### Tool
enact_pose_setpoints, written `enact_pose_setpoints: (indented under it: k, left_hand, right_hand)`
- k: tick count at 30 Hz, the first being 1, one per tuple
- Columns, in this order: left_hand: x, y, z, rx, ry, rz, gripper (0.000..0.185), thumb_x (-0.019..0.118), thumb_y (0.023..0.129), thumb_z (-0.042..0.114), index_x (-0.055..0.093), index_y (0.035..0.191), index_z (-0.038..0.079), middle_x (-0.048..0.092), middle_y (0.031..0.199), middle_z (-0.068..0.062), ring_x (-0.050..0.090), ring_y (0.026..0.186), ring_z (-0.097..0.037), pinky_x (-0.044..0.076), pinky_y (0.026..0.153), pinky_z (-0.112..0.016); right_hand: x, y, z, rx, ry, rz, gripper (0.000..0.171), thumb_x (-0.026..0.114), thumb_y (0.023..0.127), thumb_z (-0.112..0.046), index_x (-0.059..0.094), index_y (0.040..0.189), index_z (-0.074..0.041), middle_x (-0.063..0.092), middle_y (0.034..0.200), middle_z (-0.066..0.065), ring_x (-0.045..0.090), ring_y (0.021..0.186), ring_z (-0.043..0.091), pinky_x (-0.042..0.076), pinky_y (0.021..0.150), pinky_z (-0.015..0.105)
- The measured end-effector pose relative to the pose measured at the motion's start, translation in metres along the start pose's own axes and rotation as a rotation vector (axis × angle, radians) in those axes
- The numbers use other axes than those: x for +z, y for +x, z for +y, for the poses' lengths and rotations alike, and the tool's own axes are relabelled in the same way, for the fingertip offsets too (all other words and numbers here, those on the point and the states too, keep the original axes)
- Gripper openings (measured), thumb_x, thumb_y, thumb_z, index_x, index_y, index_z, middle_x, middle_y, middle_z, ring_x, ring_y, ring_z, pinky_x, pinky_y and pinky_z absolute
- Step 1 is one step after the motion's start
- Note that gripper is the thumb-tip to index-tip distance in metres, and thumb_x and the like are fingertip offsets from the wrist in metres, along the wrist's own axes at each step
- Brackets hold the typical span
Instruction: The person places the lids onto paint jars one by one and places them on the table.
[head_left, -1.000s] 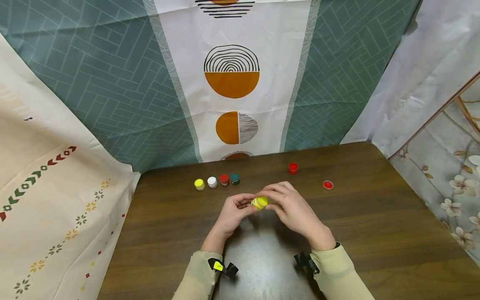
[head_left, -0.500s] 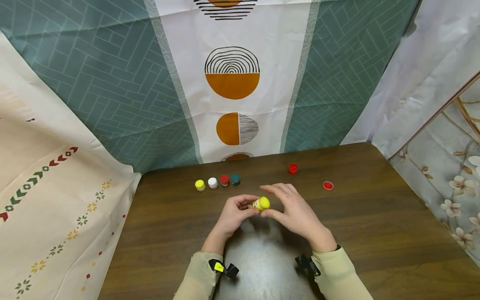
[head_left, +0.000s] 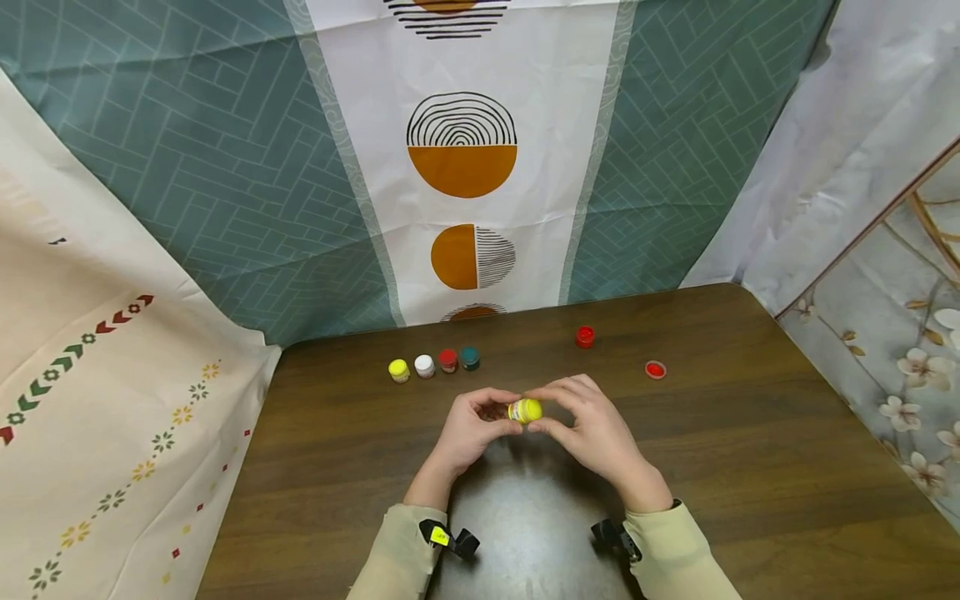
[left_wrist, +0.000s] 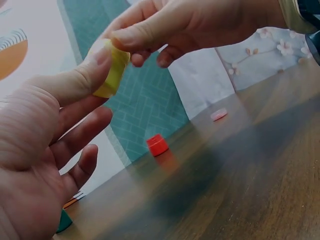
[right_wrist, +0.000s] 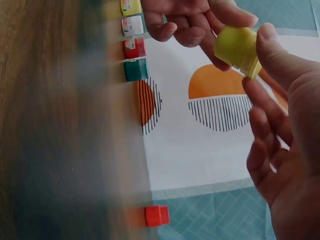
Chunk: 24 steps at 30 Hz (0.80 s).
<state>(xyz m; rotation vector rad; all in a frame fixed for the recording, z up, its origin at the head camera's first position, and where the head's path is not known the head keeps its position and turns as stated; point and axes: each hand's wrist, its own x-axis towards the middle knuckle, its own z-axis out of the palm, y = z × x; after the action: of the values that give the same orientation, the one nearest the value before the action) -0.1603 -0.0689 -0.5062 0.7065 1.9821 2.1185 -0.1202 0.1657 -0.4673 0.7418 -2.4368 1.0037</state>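
A small yellow paint jar [head_left: 524,410] is held above the table, tilted on its side, lid end to the right. My left hand [head_left: 467,429] pinches its body between thumb and fingers. From the right, my right hand [head_left: 596,429] has thumb and index finger on the lid end, as the right wrist view shows on the yellow jar [right_wrist: 235,47]. The remaining fingers of both hands are loosely curled, off the jar. In the left wrist view the left thumb covers part of the yellow jar [left_wrist: 117,72]. Whether the lid is loose cannot be seen.
Toward the back left stand a yellow jar [head_left: 399,371], a white jar [head_left: 424,366], a red jar [head_left: 447,361] and a dark green jar [head_left: 470,358]. Farther right are a red jar [head_left: 585,337] without its lid and a red lid [head_left: 656,370], on the brown table [head_left: 750,433].
My right fingers first lay over the jar, then opened away from its lid end, and now close on it again. The jar has turned more level and shifted slightly right.
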Motion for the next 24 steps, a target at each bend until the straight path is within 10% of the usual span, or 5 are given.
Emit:
enact_pose_setpoints:
  k: [8,11,16,24]
  left_hand:
    - [0.002,0.0,0.001,-0.006,0.032,0.026,0.037,0.089,0.082,-0.007,0.076,0.116,-0.007,0.077,0.103,0.0,0.067,0.084,-0.014,0.057,0.073,-0.025]
    - [0.003,0.0,0.001,-0.015,0.042,0.034,0.037,0.089,0.082,-0.006,0.076,0.116,-0.006,0.076,0.102,-0.002,0.066,0.083,-0.014,0.056,0.072,-0.025]
    - [0.001,0.001,0.002,-0.025,0.047,0.056,0.037,0.088,0.081,-0.009,0.076,0.116,-0.006,0.075,0.099,-0.011,0.065,0.083,-0.015,0.056,0.071,-0.025]
    - [0.0,0.002,0.003,-0.032,0.045,0.055,0.035,0.088,0.082,-0.009,0.077,0.115,-0.007,0.074,0.096,-0.005,0.065,0.082,-0.014,0.055,0.07,-0.024]
  right_hand:
    - [0.003,0.001,-0.011,0.251,-0.149,-0.009,0.028,0.076,0.099,-0.046,0.075,0.087,-0.021,0.066,0.083,-0.011,0.056,0.082,0.014,0.049,0.065,0.033]
    - [0.002,-0.001,-0.009,0.299,-0.083,-0.007,0.027,0.067,0.106,-0.043,0.077,0.098,-0.019,0.068,0.09,-0.01,0.059,0.083,0.014,0.052,0.069,0.036]
    - [-0.003,-0.003,0.0,0.157,0.09,-0.045,0.043,0.078,0.1,-0.024,0.068,0.142,-0.02,0.068,0.135,-0.002,0.063,0.119,0.021,0.055,0.096,0.049]
    - [-0.002,-0.001,0.005,-0.047,0.085,-0.054,0.05,0.087,0.088,-0.01,0.074,0.136,-0.019,0.071,0.134,-0.004,0.061,0.121,0.02,0.055,0.097,0.044]
